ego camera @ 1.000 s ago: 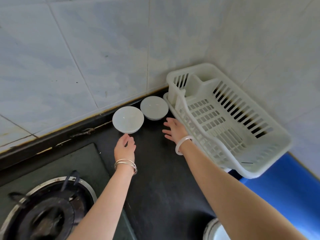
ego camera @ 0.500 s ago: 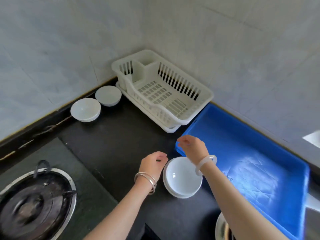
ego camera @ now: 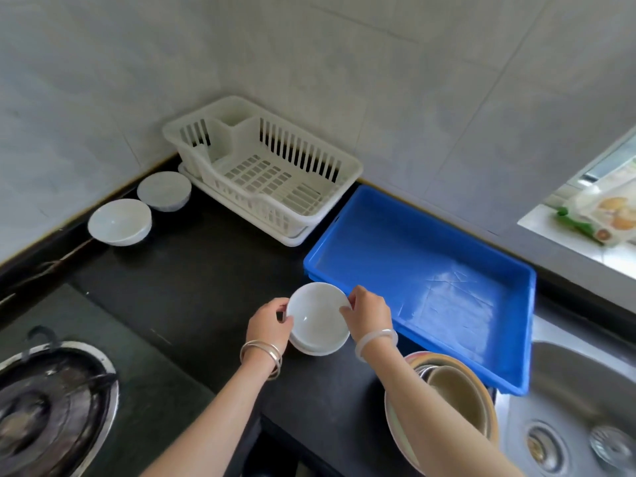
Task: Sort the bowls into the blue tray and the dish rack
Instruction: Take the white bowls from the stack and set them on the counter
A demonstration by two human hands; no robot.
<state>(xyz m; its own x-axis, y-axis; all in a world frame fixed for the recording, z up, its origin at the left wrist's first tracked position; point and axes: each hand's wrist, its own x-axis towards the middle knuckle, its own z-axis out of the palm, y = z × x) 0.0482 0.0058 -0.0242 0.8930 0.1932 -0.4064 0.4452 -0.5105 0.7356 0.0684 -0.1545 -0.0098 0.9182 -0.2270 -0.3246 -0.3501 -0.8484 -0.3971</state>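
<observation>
A stack of white bowls [ego camera: 318, 320] sits on the black counter just left of the blue tray [ego camera: 509, 383]. My left hand [ego camera: 270, 321] grips the top bowl's left rim and my right hand [ego camera: 368, 313] grips its right rim. The top bowl looks slightly raised and tilted above the ones beneath. The white dish rack [ego camera: 347, 166] stands in the corner with nothing in it. Two more white bowls, one at the left [ego camera: 118, 222] and one nearer the rack [ego camera: 164, 191], stand by the back wall. The blue tray holds nothing.
A stack of beige and pastel bowls [ego camera: 461, 390] sits at the counter's front edge under my right forearm. A steel sink [ego camera: 578, 407] lies to the right, a gas burner [ego camera: 44, 407] at the lower left. A food packet [ego camera: 605, 215] rests on the window sill.
Both hands came back from the two bowls by the wall to the near stack and closed on the top bowl's rim. My view swung right and down.
</observation>
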